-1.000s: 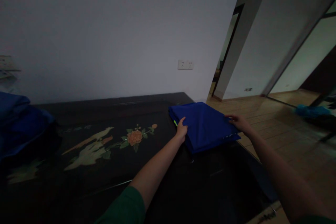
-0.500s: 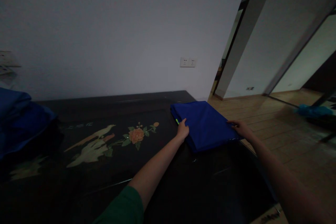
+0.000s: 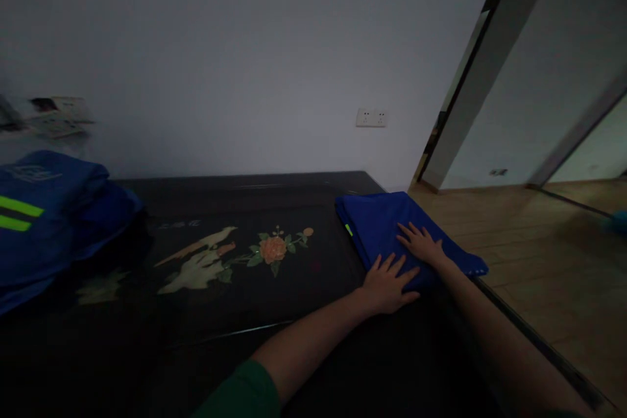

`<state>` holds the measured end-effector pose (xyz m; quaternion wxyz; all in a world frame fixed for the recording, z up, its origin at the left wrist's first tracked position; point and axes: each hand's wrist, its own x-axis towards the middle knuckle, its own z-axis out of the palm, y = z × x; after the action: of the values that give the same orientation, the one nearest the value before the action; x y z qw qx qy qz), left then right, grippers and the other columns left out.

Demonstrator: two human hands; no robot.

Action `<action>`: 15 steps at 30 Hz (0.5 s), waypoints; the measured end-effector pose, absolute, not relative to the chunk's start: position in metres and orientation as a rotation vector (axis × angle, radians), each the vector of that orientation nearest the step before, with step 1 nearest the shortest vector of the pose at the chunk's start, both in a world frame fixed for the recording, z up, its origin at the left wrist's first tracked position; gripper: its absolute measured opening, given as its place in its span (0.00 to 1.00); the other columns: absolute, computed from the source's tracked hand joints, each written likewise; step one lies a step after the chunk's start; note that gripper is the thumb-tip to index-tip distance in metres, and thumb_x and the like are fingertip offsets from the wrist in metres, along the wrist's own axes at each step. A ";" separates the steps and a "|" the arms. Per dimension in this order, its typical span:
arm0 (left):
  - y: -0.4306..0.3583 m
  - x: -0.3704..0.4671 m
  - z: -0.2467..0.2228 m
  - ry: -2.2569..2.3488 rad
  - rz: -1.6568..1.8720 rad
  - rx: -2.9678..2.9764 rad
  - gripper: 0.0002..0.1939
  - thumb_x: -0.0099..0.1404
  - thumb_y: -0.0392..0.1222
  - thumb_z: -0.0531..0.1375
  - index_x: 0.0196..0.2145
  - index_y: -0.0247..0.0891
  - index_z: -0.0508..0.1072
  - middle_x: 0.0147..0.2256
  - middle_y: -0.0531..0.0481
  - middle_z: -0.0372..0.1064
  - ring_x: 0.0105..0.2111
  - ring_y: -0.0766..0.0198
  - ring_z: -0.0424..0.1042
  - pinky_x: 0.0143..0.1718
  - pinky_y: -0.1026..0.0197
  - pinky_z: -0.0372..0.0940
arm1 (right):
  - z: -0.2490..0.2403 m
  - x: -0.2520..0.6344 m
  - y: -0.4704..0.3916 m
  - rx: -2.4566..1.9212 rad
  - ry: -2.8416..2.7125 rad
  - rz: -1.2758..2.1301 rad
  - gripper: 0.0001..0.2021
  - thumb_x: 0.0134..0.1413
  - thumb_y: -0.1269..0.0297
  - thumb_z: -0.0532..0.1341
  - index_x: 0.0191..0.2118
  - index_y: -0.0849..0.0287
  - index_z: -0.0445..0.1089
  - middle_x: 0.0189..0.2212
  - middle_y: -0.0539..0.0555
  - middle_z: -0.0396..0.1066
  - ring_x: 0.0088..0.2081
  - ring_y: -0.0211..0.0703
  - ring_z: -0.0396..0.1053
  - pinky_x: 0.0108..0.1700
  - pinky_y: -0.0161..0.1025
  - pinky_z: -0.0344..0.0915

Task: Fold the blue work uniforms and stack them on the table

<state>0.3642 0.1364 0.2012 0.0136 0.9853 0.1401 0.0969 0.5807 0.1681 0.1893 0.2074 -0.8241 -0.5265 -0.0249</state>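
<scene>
A folded blue garment (image 3: pixel 377 212) with a small yellow-green strip on its left edge lies at the right end of a dark glossy tabletop (image 3: pixel 313 339). My left hand (image 3: pixel 388 285) rests on its near edge with the fingers spread. Farther up and to the right, my right hand (image 3: pixel 421 243) lies flat on top of the cloth, fingers apart. Neither hand grips the fabric. One corner of the garment reaches out to the right, by the table's edge.
More blue cloth with yellow-green stripes (image 3: pixel 44 222) is heaped at the table's left. Flowers and a bird (image 3: pixel 272 249) decorate the tabletop. A white wall with a socket (image 3: pixel 371 118) stands behind, and a wooden floor (image 3: pixel 529 241) extends to the right.
Both hands have let go of the garment's side edges and moved onto its top and near edge, fingers now spread. The view has turned left, showing more of the heaped cloth.
</scene>
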 end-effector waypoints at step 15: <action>0.228 -0.040 0.352 1.629 1.469 2.632 0.22 0.61 0.32 0.54 0.53 0.38 0.67 0.57 0.42 0.60 0.59 0.55 0.58 0.62 0.50 0.51 | 0.132 0.486 0.123 -1.235 -1.660 -0.326 0.15 0.51 0.51 0.55 0.46 0.30 0.69 0.52 0.52 0.68 0.52 0.60 0.67 0.56 0.62 0.63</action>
<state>-0.0398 0.2282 0.3523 -0.1418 0.7605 0.4706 0.4243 0.4861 0.1231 0.1319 0.5001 -0.5106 -0.6863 -0.1349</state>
